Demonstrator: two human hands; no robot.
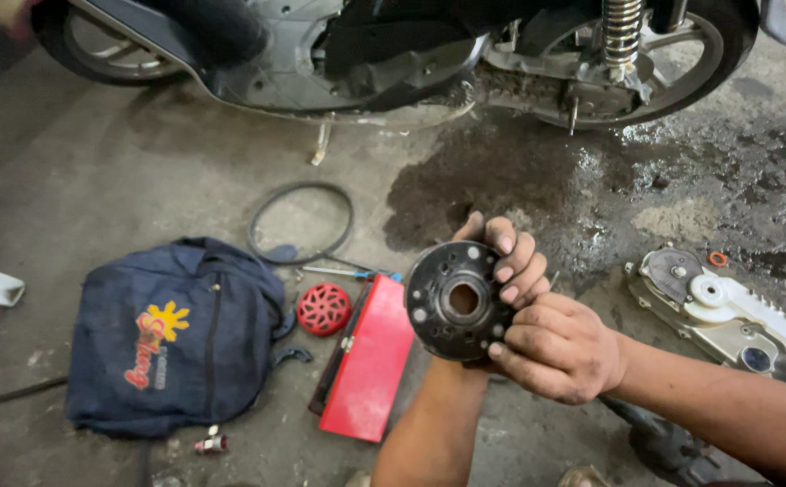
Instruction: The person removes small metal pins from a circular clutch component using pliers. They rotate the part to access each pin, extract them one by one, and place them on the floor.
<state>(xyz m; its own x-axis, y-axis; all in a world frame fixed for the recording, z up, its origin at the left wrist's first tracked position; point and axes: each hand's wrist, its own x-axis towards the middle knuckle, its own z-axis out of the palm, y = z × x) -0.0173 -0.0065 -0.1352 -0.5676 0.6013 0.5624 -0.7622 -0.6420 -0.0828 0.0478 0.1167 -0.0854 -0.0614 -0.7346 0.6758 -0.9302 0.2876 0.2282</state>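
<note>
left hand (510, 257) half-hidden behind disc (458, 300), scooter (393, 54) cropped

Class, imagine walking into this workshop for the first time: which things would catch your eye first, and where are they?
At centre, both hands, left hand behind and right hand in front, hold up a round dark metal disc with a central hole. Left of it on the concrete floor lie a flat red case and a dark blue cloth backpack. A scooter's underside spans the top.
</note>
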